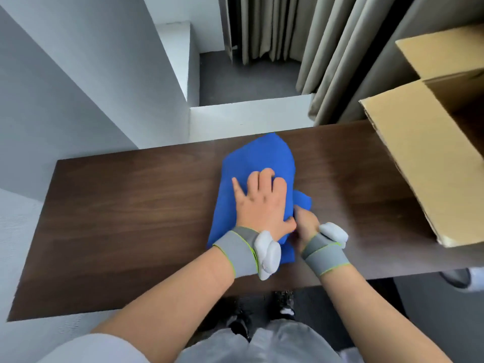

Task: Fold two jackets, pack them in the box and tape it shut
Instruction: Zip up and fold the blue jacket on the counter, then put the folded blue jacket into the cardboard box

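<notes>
1. blue jacket [258,163] lies bunched and partly folded on the dark wood surface [125,210], roughly mid-surface, its far corner reaching the back edge.
2. left hand [262,203] lies palm down on top of the jacket, fingers spread, pressing the fabric flat; not gripping anything.
3. right hand [305,222] sits at the jacket's near right edge, just beside the left hand's thumb, fingers curled onto a fold of the blue fabric; looks pinched on it, though the fingertips are partly hidden by the cloth.
4. the two hands are close together, thumb of the left touching or nearly touching the right.
5. both wrists carry grey wristbands [239,251] with green trim and a white device [268,255] strapped on.
6. open cardboard box [419,153] stands at the right end of the surface, flaps up, well apart from the jacket; its inside is cut off by the frame edge.
7. only one jacket is in view.
8. grey curtains [327,56] hang behind the surface, white wall [78,74] to the left.
9. person's light trousers [275,344] and dark shoes [248,310] show at the bottom, below the near edge.
</notes>
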A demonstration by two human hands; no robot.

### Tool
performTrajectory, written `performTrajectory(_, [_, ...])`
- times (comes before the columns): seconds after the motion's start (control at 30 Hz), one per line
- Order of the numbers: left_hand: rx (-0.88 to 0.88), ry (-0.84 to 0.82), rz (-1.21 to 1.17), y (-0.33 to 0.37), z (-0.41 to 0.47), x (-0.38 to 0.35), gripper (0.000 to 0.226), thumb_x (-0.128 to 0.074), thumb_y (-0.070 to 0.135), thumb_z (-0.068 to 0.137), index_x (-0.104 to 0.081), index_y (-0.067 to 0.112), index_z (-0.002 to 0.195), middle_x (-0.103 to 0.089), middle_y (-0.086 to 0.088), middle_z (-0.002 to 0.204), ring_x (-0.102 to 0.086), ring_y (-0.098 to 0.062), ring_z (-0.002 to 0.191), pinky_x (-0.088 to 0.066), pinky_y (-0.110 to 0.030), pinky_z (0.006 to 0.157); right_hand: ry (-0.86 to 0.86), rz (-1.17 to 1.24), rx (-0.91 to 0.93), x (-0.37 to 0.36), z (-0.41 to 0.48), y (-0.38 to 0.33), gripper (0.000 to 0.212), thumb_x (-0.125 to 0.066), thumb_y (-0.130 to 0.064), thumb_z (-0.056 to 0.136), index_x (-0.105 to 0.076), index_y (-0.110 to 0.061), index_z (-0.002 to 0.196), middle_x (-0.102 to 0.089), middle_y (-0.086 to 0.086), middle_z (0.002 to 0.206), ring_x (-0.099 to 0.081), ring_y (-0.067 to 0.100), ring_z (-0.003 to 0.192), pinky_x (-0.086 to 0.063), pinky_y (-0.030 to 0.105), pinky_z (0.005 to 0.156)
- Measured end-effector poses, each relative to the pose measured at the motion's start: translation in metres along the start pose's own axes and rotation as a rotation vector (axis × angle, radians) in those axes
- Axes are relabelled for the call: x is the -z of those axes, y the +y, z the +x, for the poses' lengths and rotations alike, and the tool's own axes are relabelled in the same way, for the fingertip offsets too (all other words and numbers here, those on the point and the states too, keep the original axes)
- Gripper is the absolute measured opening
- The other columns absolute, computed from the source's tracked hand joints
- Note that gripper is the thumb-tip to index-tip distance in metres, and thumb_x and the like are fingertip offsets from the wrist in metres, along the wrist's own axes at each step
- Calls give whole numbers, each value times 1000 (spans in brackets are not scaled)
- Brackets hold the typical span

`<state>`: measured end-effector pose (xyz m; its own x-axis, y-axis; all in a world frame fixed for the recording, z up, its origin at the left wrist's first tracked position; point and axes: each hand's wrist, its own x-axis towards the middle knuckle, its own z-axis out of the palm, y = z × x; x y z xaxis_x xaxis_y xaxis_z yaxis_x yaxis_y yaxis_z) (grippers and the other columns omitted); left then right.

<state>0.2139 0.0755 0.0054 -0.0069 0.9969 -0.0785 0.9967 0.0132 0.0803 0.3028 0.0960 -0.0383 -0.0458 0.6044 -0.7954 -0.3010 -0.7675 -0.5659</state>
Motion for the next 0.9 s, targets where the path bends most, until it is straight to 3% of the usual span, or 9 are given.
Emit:
performTrajectory(0.07, [-132, -105, 123, 27, -10, -18, 71, -80, 47, 30, -69, 13, 92, -64, -7, 119, -59, -28, 115, -41, -68, 89, 84, -16, 119, 31, -2, -15, 25, -39, -33, 100, -55, -15, 93, -63, -2, 69, -58, 8, 61, -48, 25, 65])
performTrajectory(0.17, [-413, -242, 357, 58, -32, -49, 62, -60, 45, 74, -56, 21, 130, -43, -10, 145, -32, -30, 139, -12, -76, 102, 146, -150, 171, 48, 5, -19, 36, -54, -49, 89, -59, -15, 99, -61, -1, 93, -58, 14, 84, -49, 35, 86])
performTrajectory(0.27, [-617, -420, 150, 70, -38, -54, 49, -44, 35, 89, -51, 14, 133, -53, -9, 134, -35, -29, 133, 17, -56, 110, 192, -142, 81, 61, 16, -3, 96, -69, -68, 58, -50, -4, 128, -60, 9, 124, -60, 26, 107, -49, 37, 93])
performTrajectory(0.37, [-296, -312, -331, 60, -22, -25, 55, -30, 44, 78, -69, 11, 97, -67, -9, 98, -55, -29, 104, -33, -36, 102, 169, -194, 32, 65, 20, 0, 88, -66, -62, 72, -48, 2, 129, -58, 12, 125, -60, 26, 105, -50, 25, 73])
performTrajectory(0.47, [113, 48, -448, 21, 15, -4, 54, -48, 51, 76, -58, 18, 118, -58, -5, 120, -47, -28, 115, -39, -38, 94, 91, -21, -15, 60, 22, -2, 110, -79, -67, 45, -47, -2, 129, -61, 9, 123, -64, 28, 103, -56, 45, 78])
performTrajectory(0.57, [485, -361, -573, -40, 42, -7, 99, -73, 65, 57, -39, 16, 136, -47, -5, 135, -48, -29, 121, -42, -40, 101, 32, 47, -51, 58, 21, 4, 101, -85, -59, 46, -49, -7, 125, -62, 6, 122, -63, 27, 107, -50, 52, 91])
performTrajectory(0.63, [550, -536, -865, -63, 46, -13, 97, -78, 65, 52, -48, 12, 128, -58, -3, 123, -59, -24, 103, -48, -34, 92, -104, 75, -110, 54, 19, 11, 96, -85, -58, 41, -57, -14, 122, -65, 3, 121, -64, 22, 108, -48, 45, 97])
performTrajectory(0.73, [495, -491, -1021, -74, 44, -17, 57, -78, 41, 72, -48, 16, 113, -58, 2, 103, -58, -21, 93, -46, -31, 83, -215, 93, -128, 44, 17, 16, 73, -77, -54, 53, -62, -21, 117, -69, 1, 115, -64, 20, 107, -48, 38, 94])
performTrajectory(0.9, [519, -370, -1423, -81, 56, 0, 100, -86, 54, 41, -52, 9, 124, -65, -7, 115, -65, -24, 99, -51, -39, 92, -52, 60, 83, 24, 1, -26, 64, -81, -42, 63, -61, -12, 117, -71, 6, 109, -68, 24, 97, -54, 38, 85])
